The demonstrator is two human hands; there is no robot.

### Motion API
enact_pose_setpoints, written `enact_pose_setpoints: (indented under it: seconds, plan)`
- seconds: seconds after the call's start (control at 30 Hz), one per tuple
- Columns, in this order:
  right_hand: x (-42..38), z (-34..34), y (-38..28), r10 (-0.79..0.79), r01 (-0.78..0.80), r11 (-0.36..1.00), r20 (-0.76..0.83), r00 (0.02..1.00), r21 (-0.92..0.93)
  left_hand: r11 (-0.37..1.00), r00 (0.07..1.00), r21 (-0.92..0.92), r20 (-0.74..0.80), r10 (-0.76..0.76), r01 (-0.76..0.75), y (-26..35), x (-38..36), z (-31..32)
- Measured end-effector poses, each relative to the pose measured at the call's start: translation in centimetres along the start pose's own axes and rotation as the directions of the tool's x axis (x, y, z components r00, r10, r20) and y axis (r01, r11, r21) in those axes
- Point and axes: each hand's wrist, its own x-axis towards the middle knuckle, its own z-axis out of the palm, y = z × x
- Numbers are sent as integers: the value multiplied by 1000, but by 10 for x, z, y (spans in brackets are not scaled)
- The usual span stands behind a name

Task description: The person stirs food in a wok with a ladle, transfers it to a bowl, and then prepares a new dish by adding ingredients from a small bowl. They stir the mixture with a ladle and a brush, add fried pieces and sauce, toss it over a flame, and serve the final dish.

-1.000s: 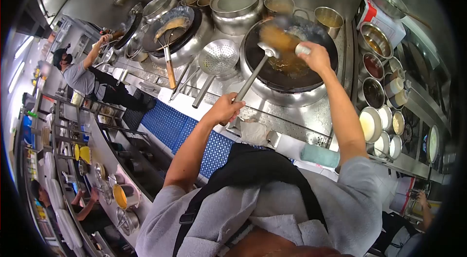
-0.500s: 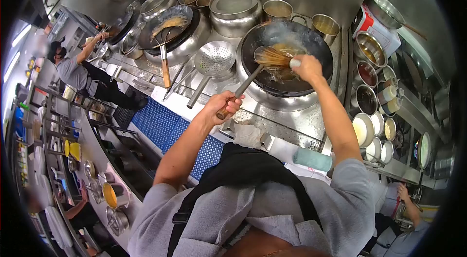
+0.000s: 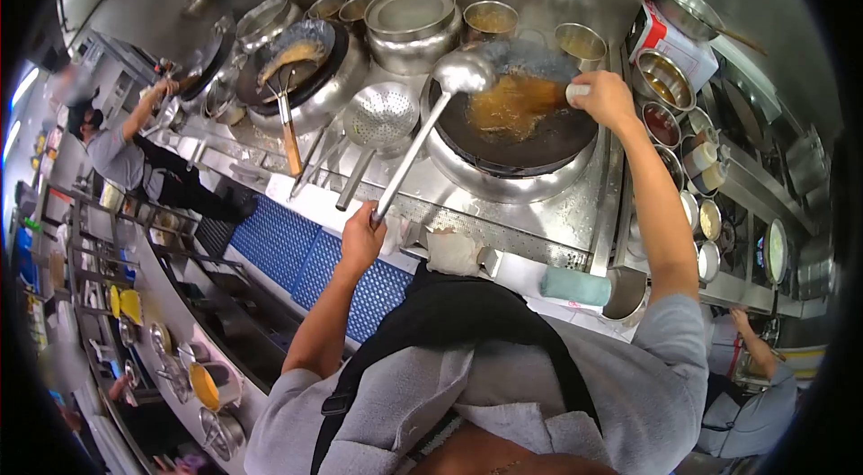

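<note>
My left hand (image 3: 362, 237) is closed around the handle end of a metal ladle (image 3: 413, 150). The ladle's round bowl is raised above the far left rim of a black wok (image 3: 458, 135). My right hand (image 3: 609, 99) grips the white handle of a wok brush (image 3: 544, 96) at the wok's right side. Its brown bristles are smeared by motion inside the wok, where brownish liquid spreads over the surface. The wok rests on a round metal burner ring (image 3: 503, 187).
A perforated strainer (image 3: 382, 115) lies left of the wok. Another wok (image 3: 306, 84) holds a wire-headed tool. Metal pots (image 3: 490, 21) line the back, and sauce containers (image 3: 663, 81) stand at right. A folded green cloth (image 3: 575, 286) lies in front. Another person (image 3: 126, 151) works at far left.
The ladle has risen out of the wok and swung left, its bowl now apart from the brush. My right hand has moved right with the brush, and the liquid looks more spread.
</note>
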Motion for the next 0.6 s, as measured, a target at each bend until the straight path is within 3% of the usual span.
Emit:
enact_pose_setpoints:
  seconds: [0.07, 0.1, 0.13, 0.17, 0.2, 0.27, 0.33, 0.4, 0.43, 0.47, 0.53, 0.6]
  plan:
    - [-15, -12, -15, 71, -55, 989, -110, 991, 139, 959, 991, -273, 128, -36, 70, 2, -4, 13]
    - [-23, -22, -31, 147, -118, 962, -104, 984, 247, 771, 932, -544, 318, -176, 331, 25, -3, 10]
    - [-33, -14, -41, 53, 0, 964, -190, 980, 265, 626, 840, -586, 490, -231, 514, 61, 4, -10]
    - [-43, -8, -50, -37, 120, 954, -290, 956, 274, 431, 807, -690, 559, -193, 581, 74, 7, -13]
    - [-48, -2, -57, -120, 240, 933, -397, 910, 269, 220, 779, -749, 613, -131, 625, 83, 11, -17]
    - [-49, 19, -61, -270, 296, 934, -147, 951, 201, 84, 754, -750, 656, -25, 656, 96, 13, -30]
    - [-39, 15, -55, -185, 187, 982, -46, 982, 39, -5, 722, -722, 691, 22, 691, 93, 12, -31]
    - [-32, -6, -55, -112, 118, 992, -133, 985, 38, -77, 710, -708, 704, 0, 702, 83, 7, -20]
    - [-29, -6, -55, -153, 153, 988, -276, 949, -21, 79, 726, -722, 685, -51, 687, 82, 1, -14]
    - [-29, -13, -58, -85, 139, 982, -360, 929, 126, 267, 769, -726, 629, -115, 634, 79, -8, -12]
    - [-21, -15, -62, -32, 147, 920, -304, 952, 364, 616, 857, -623, 482, -183, 482, 73, -20, -11]
    - [-6, -16, -58, -17, 30, 980, -68, 998, 195, 845, 908, -431, 396, -139, 318, 53, -34, -26]
